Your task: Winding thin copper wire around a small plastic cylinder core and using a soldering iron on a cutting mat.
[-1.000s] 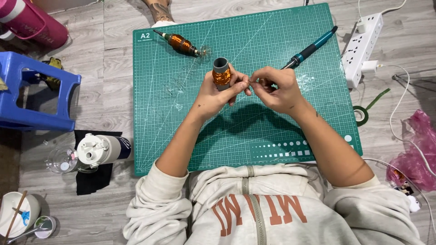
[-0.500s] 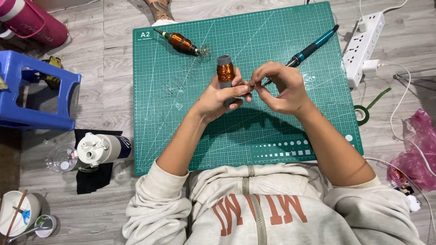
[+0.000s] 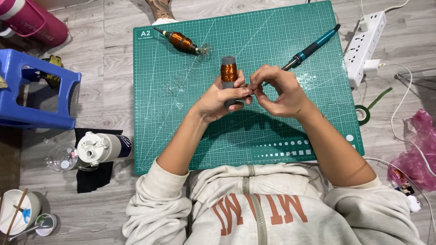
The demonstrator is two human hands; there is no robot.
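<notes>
The grey coil former sits upright in your left hand, above the middle of the green cutting mat. Its long axis runs away from you, the capped end pointing toward the far edge of the mat; a band of copper winding wraps it just below that cap. It looks light and rigid — a small plastic or ferrite rod — but the winding is the delicate part: fine wire that will likely slip or unspool if you press or rub on it. Take hold by the bare grey body below the copper, as your left fingers are doing now, closed around the lower shaft.

Your right hand is just beside the former, its fingers pinched together close to your left thumb. Whether they hold a wire end I cannot tell; it is too fine to see.

Behind your right hand lies a teal-handled soldering iron, its tip toward your hand. A second, longer wound coil lies on its side near the mat's far left corner. Off the mat, on the floor: a white power strip to the right, a roll of green tape, a blue stool to the left and a white bottle.
</notes>
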